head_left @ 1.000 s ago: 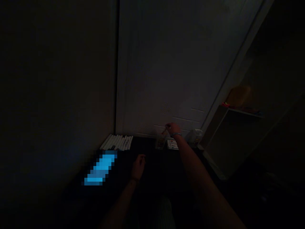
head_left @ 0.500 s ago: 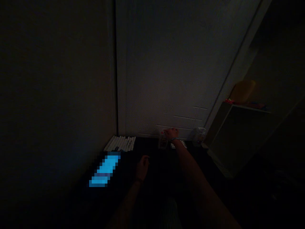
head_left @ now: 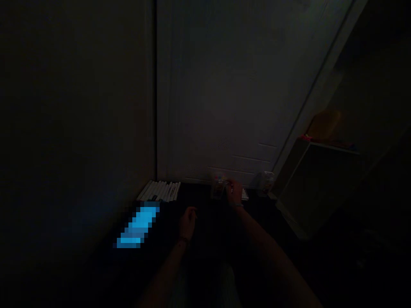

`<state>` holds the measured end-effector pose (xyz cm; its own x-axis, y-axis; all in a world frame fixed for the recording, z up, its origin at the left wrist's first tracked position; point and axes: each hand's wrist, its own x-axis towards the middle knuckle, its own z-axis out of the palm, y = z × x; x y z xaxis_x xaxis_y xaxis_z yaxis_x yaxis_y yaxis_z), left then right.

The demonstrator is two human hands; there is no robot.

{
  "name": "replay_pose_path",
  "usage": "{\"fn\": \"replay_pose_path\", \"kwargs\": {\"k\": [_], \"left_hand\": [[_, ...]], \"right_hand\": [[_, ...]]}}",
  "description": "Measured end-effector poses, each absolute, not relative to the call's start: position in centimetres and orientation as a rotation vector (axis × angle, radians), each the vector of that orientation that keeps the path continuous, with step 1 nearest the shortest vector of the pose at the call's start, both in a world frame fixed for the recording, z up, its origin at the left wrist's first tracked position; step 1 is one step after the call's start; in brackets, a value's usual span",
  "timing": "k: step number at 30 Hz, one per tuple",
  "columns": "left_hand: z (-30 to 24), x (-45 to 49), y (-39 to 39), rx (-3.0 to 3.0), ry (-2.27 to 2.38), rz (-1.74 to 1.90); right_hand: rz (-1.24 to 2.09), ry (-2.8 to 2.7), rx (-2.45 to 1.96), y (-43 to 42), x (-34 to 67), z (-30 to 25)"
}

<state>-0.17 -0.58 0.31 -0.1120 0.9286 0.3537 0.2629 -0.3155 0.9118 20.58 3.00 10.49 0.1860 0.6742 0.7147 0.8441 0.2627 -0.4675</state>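
Note:
The scene is very dark. My right hand (head_left: 235,191) reaches to the far edge of a dark surface (head_left: 205,214), beside a small clear container (head_left: 218,188) holding coloured bits; its fingers seem curled near the container, and the dark hides whether they grip anything. Just behind the hand lies a flat pale palette-like item (head_left: 244,194). My left hand (head_left: 187,222) rests lower down on the dark surface with fingers loosely curled; nothing shows in it.
A row of white markers (head_left: 159,191) lies at the back left against the wall. A glowing blue screen (head_left: 138,225) sits in front of them. A clear jar (head_left: 265,183) stands at the back right, next to a dark box-like cabinet (head_left: 314,184).
My right hand has pulled back from the wall and dropped lower, now beside the small container. The left hand has barely moved.

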Motion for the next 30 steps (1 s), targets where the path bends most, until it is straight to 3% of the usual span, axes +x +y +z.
{"fn": "replay_pose_path", "kwargs": {"k": [7, 11, 30], "left_hand": [[0.4, -0.6, -0.6, 1.476, 1.456, 1.551], [0.6, -0.4, -0.6, 1.442, 1.477, 1.556], [1.1, -0.2, -1.1, 1.599, 1.387, 1.439]], "right_hand": [[0.220, -1.639, -1.409, -0.8, 15.3, 3.0], [0.398, -1.709, -1.514, -0.9, 15.0, 1.6], [0.243, -1.761, -1.699, -1.2, 15.0, 1.6]]}}
